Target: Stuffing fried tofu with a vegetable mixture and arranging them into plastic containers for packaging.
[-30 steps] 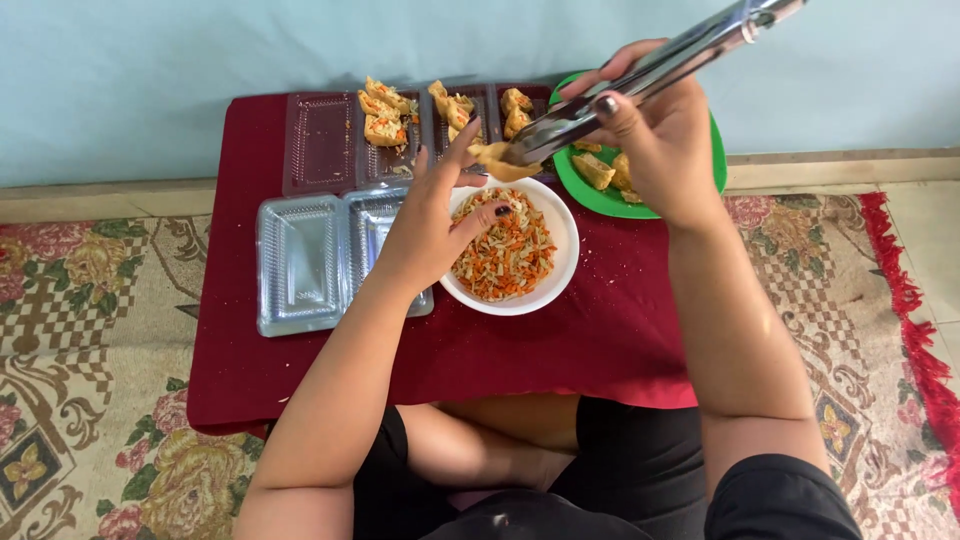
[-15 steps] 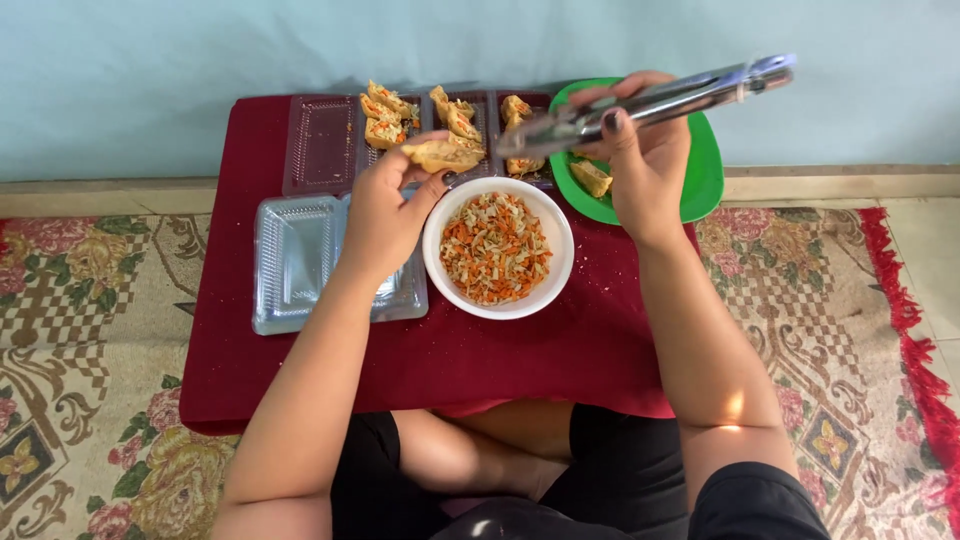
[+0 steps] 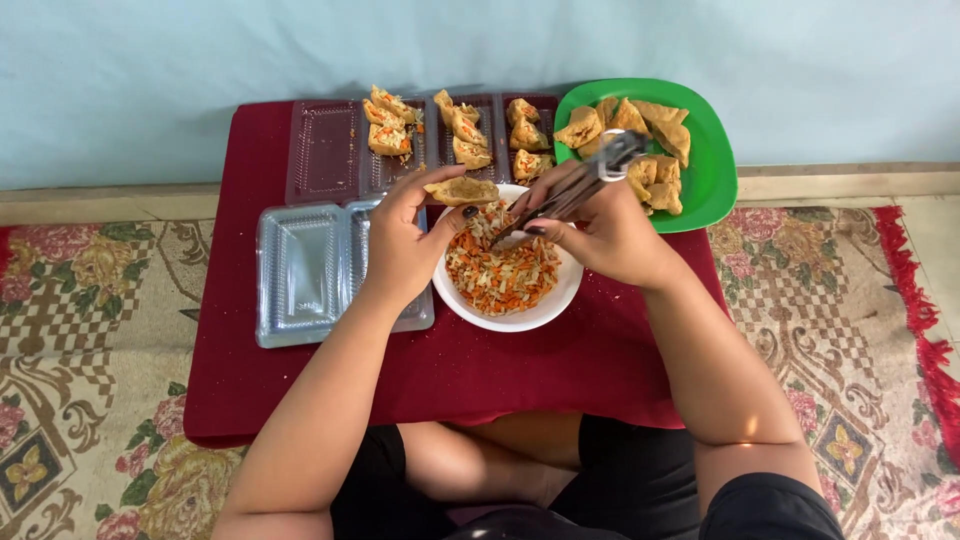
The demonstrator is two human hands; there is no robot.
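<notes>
My right hand point(image 3: 615, 235) gripped the metal tongs point(image 3: 572, 195) with the blades drawn narrow, tips down at the 7 o'clock end in the shredded filling inside the white bowl point(image 3: 520, 315); I could not tell whether they had caught any. My left hand point(image 3: 405, 240) pinched the fried tofu pocket point(image 3: 462, 190), which lay just beside the tong tips at their 10 o'clock, over the bowl's far rim, long axis running 9 to 3.
</notes>
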